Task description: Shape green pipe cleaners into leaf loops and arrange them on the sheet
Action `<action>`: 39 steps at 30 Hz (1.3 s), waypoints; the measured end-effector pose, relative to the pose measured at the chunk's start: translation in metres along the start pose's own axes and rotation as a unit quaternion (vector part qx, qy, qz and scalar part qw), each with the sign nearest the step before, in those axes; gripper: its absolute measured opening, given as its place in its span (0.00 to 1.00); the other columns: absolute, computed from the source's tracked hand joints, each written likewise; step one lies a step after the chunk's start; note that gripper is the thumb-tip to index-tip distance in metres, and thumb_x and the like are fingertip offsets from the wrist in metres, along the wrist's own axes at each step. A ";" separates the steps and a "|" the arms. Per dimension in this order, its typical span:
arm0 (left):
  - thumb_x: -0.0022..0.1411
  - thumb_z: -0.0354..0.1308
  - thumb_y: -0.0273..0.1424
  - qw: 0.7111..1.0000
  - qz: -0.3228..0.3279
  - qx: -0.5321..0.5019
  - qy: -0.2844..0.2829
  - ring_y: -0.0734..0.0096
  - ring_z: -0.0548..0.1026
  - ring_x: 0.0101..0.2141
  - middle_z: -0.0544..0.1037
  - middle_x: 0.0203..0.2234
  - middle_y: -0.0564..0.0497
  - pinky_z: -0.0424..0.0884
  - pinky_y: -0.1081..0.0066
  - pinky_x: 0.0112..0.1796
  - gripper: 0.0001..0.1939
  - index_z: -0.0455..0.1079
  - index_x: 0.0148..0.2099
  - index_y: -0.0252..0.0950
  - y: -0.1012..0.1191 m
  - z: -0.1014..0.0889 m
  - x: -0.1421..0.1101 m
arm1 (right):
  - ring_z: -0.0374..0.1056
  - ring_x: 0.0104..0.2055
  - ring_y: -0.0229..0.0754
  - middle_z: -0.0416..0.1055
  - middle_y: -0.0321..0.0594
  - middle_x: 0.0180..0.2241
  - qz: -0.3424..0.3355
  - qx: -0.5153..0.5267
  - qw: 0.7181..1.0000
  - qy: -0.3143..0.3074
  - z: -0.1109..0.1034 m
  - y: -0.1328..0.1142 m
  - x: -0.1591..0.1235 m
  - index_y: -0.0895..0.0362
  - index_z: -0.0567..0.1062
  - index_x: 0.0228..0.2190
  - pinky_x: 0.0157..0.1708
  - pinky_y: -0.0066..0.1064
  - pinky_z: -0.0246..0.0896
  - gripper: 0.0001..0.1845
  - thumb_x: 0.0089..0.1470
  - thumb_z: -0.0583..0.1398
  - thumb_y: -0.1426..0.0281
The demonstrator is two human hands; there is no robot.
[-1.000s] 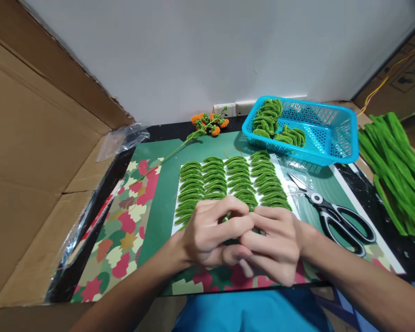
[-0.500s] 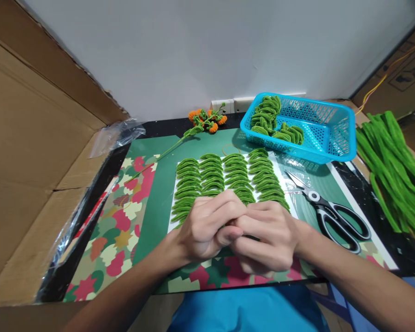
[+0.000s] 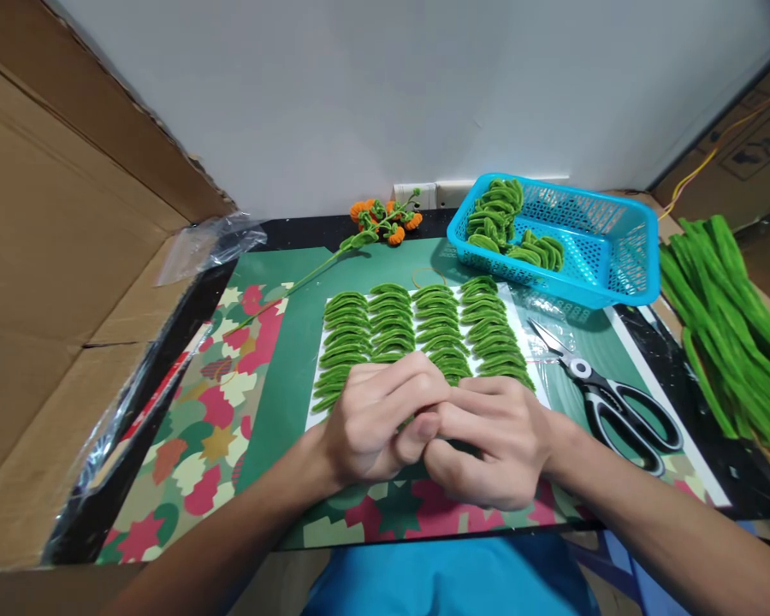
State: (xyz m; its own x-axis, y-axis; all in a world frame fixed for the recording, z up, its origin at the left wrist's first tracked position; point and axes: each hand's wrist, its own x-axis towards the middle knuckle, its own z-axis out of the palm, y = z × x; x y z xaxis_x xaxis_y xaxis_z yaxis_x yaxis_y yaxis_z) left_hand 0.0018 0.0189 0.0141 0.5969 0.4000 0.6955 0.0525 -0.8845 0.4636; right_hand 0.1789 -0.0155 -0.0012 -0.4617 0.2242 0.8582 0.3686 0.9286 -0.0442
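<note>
My left hand [image 3: 376, 419] and my right hand [image 3: 488, 441] meet fingertip to fingertip over the near edge of a white sheet [image 3: 314, 406], both with fingers curled closed around a small green pipe-cleaner piece [image 3: 409, 420] that barely shows between them. Behind the hands lie several rows of curved green pipe-cleaner leaves [image 3: 417, 329] laid out on that sheet. The sheet rests on a green mat [image 3: 295, 342] over leaf-patterned paper [image 3: 192, 436].
A blue plastic basket [image 3: 607, 248] holding more green leaves stands at the back right. Black-handled scissors [image 3: 609, 402] lie right of the sheet. Straight green pipe cleaners [image 3: 725, 316] are piled at far right. An orange-and-green flower stem [image 3: 372, 227] lies at the back. Cardboard wall [image 3: 70, 257] on the left.
Both hands stay joined in the same spot; the fingers have shifted slightly around the green piece. The view has drifted a little.
</note>
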 end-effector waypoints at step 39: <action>0.75 0.34 0.60 0.812 -0.362 -0.451 0.084 0.46 0.74 0.64 0.72 0.67 0.41 0.76 0.38 0.56 0.36 0.58 0.76 0.53 -0.021 -0.027 0.017 | 0.59 0.71 0.63 0.45 0.56 0.77 0.354 0.352 0.864 0.065 -0.018 0.029 0.010 0.46 0.37 0.76 0.56 0.67 0.68 0.49 0.66 0.30 0.35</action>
State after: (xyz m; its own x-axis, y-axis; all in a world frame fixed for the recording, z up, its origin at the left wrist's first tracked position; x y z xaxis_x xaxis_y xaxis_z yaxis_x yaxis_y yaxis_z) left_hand -0.0105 0.0506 0.0309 0.5491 0.8308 0.0912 -0.3115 0.1022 0.9447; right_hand 0.1994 0.0088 0.0150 -0.2101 0.8174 0.5363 -0.0815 0.5320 -0.8428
